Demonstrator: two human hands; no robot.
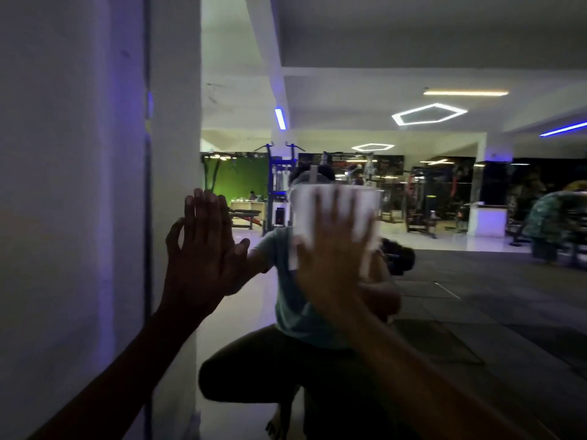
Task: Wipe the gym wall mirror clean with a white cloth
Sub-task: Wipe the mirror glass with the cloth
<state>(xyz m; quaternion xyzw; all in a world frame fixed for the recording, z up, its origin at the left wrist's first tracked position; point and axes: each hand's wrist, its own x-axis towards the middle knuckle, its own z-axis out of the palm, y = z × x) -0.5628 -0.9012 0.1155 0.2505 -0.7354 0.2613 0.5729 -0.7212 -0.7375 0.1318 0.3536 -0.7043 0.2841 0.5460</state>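
The right hand (333, 249) is pressing a white cloth (336, 211) flat against the wall mirror (444, 249), fingers spread and straight over the fabric, so its grip is open and simply pinning the cloth to the glass. The cloth is sitting near the middle of the view, blurred as if it is sliding across the surface. The left hand (200, 249) is resting with a flat, open palm on the glass just right of the mirror's left edge (147, 217), holding nothing and apparently bracing the body. In the reflection, a crouching person (286, 312) is appearing behind both hands, with gym machines (422, 198) and hexagonal ceiling lights (428, 114) showing farther back. The wiping is looking to be under way at a low, left part of the mirror. The dim light and the blur are making it hard to tell which areas are already clean; no streaks or smears are standing out. The wide stretch of glass to the right and above is probably remaining to be covered.
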